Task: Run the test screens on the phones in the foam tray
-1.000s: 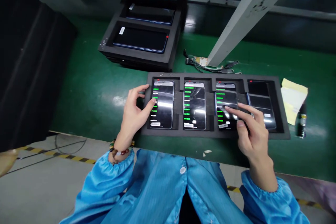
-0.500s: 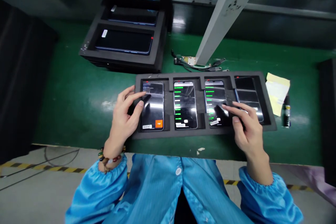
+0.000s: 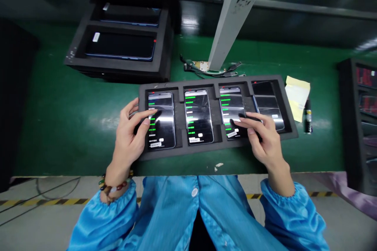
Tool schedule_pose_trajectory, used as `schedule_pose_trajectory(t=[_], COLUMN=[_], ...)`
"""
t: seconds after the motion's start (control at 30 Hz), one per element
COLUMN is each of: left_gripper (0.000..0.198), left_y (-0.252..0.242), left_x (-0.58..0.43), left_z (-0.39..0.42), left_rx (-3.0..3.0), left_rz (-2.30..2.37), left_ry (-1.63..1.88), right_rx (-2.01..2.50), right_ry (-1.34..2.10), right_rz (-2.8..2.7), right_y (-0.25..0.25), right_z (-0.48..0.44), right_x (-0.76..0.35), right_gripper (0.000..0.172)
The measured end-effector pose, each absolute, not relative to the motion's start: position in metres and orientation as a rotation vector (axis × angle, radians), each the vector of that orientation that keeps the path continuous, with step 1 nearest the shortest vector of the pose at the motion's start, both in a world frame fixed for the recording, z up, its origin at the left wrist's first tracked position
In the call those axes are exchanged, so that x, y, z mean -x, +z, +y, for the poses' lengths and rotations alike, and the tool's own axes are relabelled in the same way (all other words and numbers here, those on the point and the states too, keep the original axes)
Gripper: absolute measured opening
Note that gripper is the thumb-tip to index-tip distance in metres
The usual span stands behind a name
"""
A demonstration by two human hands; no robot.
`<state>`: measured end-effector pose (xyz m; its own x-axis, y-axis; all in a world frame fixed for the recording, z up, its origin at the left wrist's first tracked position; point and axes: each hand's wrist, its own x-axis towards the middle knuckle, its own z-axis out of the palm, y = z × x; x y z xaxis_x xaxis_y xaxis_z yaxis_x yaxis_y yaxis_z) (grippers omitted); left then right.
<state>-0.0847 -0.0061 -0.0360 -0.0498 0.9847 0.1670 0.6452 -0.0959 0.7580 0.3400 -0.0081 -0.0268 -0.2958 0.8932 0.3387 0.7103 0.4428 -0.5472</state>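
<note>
A dark foam tray (image 3: pixel 165 153) holds several phones in separate compartments. My left hand (image 3: pixel 129 133) is at its left end, index finger over the leftmost phone (image 3: pixel 165 125), fingers apart and holding nothing. That phone shows a list with green lines, as do the second phone (image 3: pixel 200 119) and the third phone (image 3: pixel 231 104). My right hand (image 3: pixel 265 139) has its fingers spread, the fingertips over the third phone's right side. The rightmost phone (image 3: pixel 266 100) has a dark screen, and my right hand partly covers its lower left.
Stacked foam trays (image 3: pixel 123 64) with phones stand at the back left. Cables (image 3: pixel 229 71) lie by a metal post (image 3: pixel 225 23). Yellow and white papers (image 3: pixel 297 94) and a black marker (image 3: pixel 308 117) are right of the tray. Another tray (image 3: pixel 350 125) stands at the far right.
The leftmost phone's screen has switched from text with an orange Fail box to a list with green lines. The view has shifted, with more of the far-right tray showing. Both hands remain over the phones.
</note>
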Motion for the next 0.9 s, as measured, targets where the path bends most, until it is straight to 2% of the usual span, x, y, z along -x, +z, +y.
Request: schedule_pose_trajectory(t=[0.27,0.53,0.9], left_gripper=[0.031,0.035,0.041], left_y=[-0.036,-0.036,-0.037], left_x=[0.086,0.089,0.098], left_z=[-0.007,-0.011,-0.015], left_rx=[-1.774,-1.692,-1.616], left_rz=[1.762,1.719,1.607], left_ry=[0.963,1.021,0.988], right_rx=[1.25,1.072,1.144], right_ry=[0.349,0.454,0.487], right_rz=[-2.166,-2.282,-2.342], right_y=[-0.024,-0.015,-0.011], right_z=[-0.011,-0.01,-0.004], right_x=[-0.343,-0.291,-0.275], right_gripper=[0.037,0.048,0.045])
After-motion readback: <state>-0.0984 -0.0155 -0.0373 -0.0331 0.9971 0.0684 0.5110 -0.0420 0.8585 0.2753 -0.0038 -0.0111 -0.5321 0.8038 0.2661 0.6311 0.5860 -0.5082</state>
